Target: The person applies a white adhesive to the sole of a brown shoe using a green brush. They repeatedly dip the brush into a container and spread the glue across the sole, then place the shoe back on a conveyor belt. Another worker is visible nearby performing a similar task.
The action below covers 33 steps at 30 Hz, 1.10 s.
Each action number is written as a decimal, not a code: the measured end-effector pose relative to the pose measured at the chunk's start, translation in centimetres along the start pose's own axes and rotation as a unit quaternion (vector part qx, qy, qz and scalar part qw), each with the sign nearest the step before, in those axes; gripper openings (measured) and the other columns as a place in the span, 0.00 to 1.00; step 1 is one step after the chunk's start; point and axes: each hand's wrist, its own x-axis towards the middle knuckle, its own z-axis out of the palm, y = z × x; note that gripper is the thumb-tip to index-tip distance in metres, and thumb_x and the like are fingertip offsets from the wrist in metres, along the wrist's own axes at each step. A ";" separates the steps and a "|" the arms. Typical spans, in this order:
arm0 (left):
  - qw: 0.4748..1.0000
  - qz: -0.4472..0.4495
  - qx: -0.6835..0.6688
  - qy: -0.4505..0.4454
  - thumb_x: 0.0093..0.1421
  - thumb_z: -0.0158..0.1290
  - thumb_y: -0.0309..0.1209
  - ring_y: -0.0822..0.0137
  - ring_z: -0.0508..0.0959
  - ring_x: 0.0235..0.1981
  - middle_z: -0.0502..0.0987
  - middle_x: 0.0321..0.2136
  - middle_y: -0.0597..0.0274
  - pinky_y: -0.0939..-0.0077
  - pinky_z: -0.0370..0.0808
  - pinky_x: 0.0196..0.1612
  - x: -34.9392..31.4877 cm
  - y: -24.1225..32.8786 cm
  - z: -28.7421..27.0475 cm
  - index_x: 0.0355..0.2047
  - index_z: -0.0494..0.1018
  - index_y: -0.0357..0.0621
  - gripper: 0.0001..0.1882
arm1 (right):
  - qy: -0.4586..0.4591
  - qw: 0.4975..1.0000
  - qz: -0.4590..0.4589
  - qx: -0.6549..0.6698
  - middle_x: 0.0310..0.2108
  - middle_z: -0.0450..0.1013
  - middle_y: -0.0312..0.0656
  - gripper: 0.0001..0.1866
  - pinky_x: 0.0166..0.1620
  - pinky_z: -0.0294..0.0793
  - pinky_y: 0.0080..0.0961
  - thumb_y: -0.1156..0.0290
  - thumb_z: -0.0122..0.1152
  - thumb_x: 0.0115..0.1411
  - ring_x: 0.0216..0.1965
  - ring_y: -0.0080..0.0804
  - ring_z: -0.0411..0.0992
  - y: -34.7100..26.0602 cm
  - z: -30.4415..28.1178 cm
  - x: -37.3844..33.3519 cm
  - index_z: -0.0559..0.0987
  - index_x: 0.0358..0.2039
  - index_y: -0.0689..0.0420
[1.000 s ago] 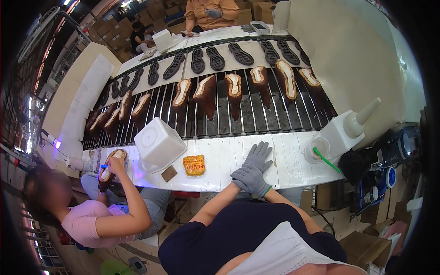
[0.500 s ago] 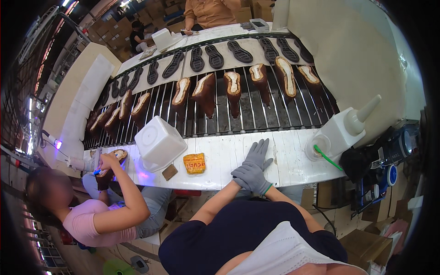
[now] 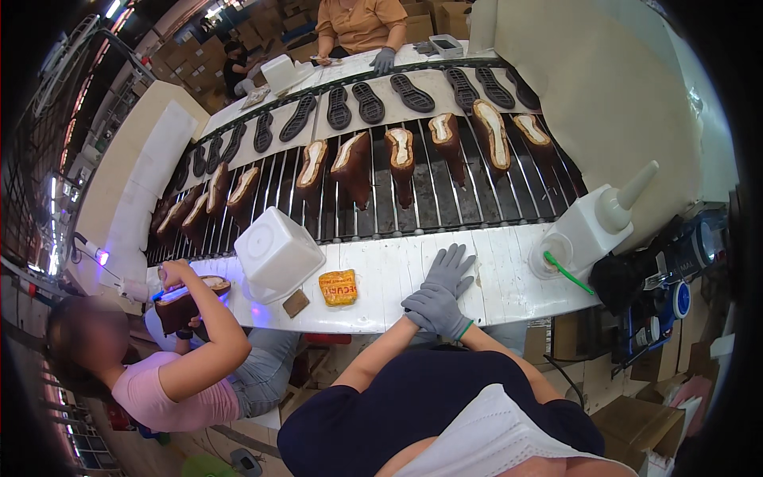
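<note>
Both my hands wear grey gloves and rest together on the white worktable (image 3: 373, 306) near its front edge. My left hand (image 3: 450, 269) lies flat with fingers stretched out and apart, holding nothing. Across its wrist lies my right hand (image 3: 435, 308), a green cuff at its edge and its fingers closed over the left wrist. To their left on the table are a yellow packet with red print (image 3: 338, 288), a small brown block (image 3: 296, 304) and an upturned white plastic tub (image 3: 278, 250).
Beyond the table runs a roller conveyor (image 3: 429, 187) carrying brown shoe uppers (image 3: 401, 155) bottom up; black soles (image 3: 369, 103) line a strip behind. A white squeeze bottle (image 3: 592, 226) leans at right. A co-worker at left holds a brown shoe upper (image 3: 179, 308); another person (image 3: 362, 28) sits opposite.
My hands stay put. The co-worker at left has raised and turned the shoe upper. The person opposite has brought a gloved hand down to the table. Conveyor items sit slightly further left.
</note>
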 end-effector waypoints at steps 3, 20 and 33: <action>0.999 -0.017 -0.024 0.022 0.64 0.51 0.44 0.48 0.58 0.68 0.60 0.66 0.46 0.52 0.53 0.69 -0.1 -0.2 0.6 0.64 0.62 0.41 0.32 | 0.002 1.000 -0.005 0.001 0.33 0.78 0.36 0.09 0.52 0.71 0.36 0.64 0.60 0.56 0.37 0.33 0.76 -0.1 -0.1 0.1 0.80 0.34 0.53; 0.998 0.014 -0.052 0.023 0.62 0.51 0.46 0.46 0.55 0.69 0.59 0.66 0.44 0.50 0.50 0.70 -0.3 0.0 0.0 0.63 0.63 0.38 0.34 | -0.199 0.833 -0.134 0.498 0.51 0.75 0.46 0.06 0.59 0.67 0.44 0.75 0.63 0.58 0.56 0.49 0.69 -8.6 -15.1 15.1 0.84 0.37 0.55; 0.947 0.217 -0.229 0.062 0.63 0.52 0.46 0.44 0.55 0.68 0.60 0.65 0.42 0.48 0.52 0.69 3.5 3.5 -2.3 0.61 0.66 0.42 0.31 | -0.197 0.789 -0.220 0.538 0.43 0.71 0.52 0.20 0.51 0.67 0.48 0.60 0.53 0.63 0.47 0.54 0.69 -14.1 -13.8 19.4 0.74 0.42 0.67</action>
